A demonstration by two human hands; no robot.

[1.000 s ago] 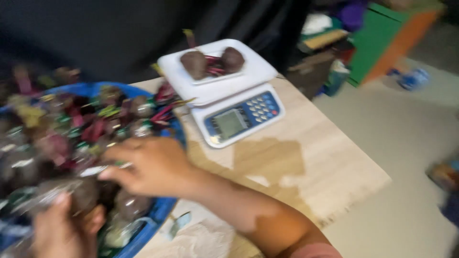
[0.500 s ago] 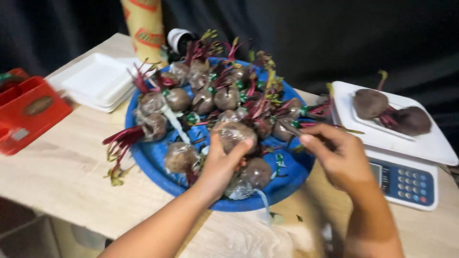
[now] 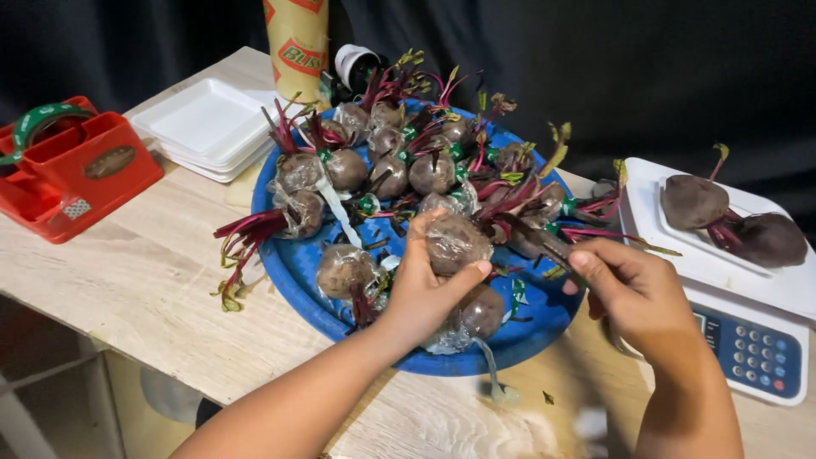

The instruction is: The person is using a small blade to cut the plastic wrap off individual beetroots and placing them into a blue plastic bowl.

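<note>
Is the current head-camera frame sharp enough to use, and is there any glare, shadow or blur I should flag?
Head view: mostly sharp; the plastic-wrapped beetroot in the left hand reads clearly, with small glints on the film. The right hand is slightly soft at its fingertips. Light is even on the pale wooden table; the black backdrop shows no detail. The white digital scale is cut off at the right edge.

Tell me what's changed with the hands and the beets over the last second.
A second ago both hands were low in the heap; now the left hand has a wrapped beet raised above the blue tray, and the right hand pinches its stalk. The view swung left, revealing the red caddy and white trays. Two beets remain on the scale.
</note>
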